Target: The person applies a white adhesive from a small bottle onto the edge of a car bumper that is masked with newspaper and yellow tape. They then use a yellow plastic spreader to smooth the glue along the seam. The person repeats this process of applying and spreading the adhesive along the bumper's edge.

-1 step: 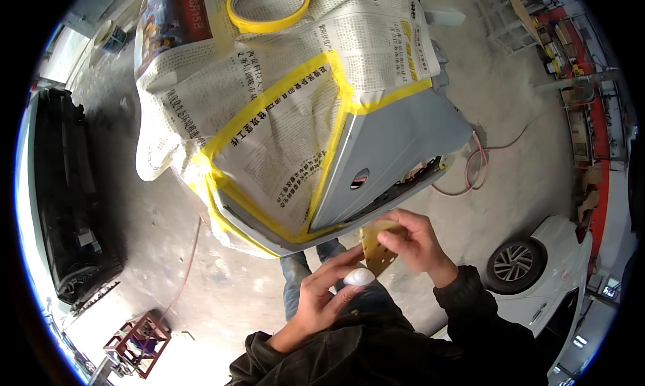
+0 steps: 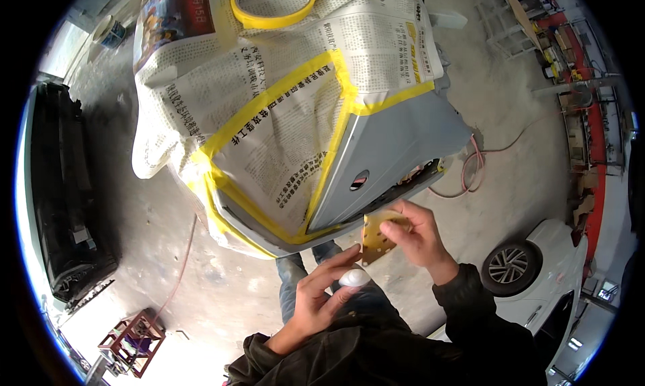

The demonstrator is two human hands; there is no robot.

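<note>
My right hand (image 2: 418,237) pinches a yellow sandpaper sheet (image 2: 377,241) dotted with holes, thumb on its face. To its left, my left hand (image 2: 324,293) is closed around a white, round-ended object (image 2: 355,278); its kind I cannot make out. The left fingertips reach to the sheet's left edge. Just beyond both hands is a grey car bumper (image 2: 396,131), largely covered by newspaper (image 2: 279,137) that yellow masking tape (image 2: 262,104) borders. A small oval opening (image 2: 359,180) shows in the bare grey part.
A roll of yellow tape (image 2: 273,20) lies on the newspaper at the far side. A white car (image 2: 547,278) stands at the right, near a pink hose (image 2: 470,174) on the floor. Shelving (image 2: 584,127) lines the right wall. At left are a black car part (image 2: 64,198) and a red-brown frame (image 2: 134,342).
The sandpaper has tilted and risen slightly with my right hand. The whole view has shifted a little; my left hand keeps hold of the white object.
</note>
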